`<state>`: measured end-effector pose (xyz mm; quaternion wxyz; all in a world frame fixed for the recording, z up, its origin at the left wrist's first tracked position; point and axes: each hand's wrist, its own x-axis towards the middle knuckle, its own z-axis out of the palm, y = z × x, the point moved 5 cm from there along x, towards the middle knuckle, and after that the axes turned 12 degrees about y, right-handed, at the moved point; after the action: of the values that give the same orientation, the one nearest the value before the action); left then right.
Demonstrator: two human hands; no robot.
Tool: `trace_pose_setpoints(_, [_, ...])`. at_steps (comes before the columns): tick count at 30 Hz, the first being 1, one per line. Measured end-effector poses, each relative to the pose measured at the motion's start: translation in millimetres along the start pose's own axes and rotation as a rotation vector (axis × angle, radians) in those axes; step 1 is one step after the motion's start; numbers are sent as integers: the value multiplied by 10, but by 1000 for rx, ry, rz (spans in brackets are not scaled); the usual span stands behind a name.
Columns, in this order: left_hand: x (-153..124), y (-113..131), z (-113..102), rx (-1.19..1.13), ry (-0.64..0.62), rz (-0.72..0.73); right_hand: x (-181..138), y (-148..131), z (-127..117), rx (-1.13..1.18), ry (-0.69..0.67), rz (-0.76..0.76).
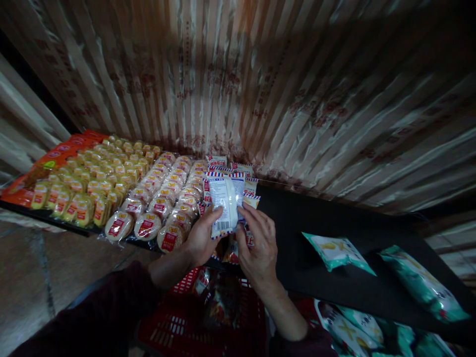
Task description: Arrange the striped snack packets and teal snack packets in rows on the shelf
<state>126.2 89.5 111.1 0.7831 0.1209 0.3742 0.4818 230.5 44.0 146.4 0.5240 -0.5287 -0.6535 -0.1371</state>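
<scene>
My left hand [201, 237] grips a white snack packet with a red-and-blue striped edge [223, 206], its printed back facing me, held upright over the front edge of a dark shelf [297, 238]. My right hand [258, 245] is closed on more of these packets just right of it, fingers pressed against the pack. Several matching striped packets [230, 171] stand in a row on the shelf behind the held one.
Rows of round wrapped cakes [163, 203], yellow wrapped snacks [89, 183] and orange packs [70, 146] fill the shelf's left part. Teal snack bags [336, 252] lie at right. A red plastic basket [208, 312] with packets sits below my hands. A striped curtain [260, 74] hangs behind.
</scene>
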Motion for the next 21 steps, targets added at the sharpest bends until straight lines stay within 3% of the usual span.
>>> trace_pose_setpoints(7, [-52,53,92,43,-174,198,-40,22,-17,151,-106,194])
trace_pose_setpoints(14, [-125,101,-18,491,-185,526,-118,48,64,396,-195,466])
trace_pose_setpoints(17, [-186,96,14,590,-220,573,-102,65,69,435,-180,580])
trace_pose_setpoints(21, [-242,121,65,663,-256,622,-44,88,2,389,-93,603])
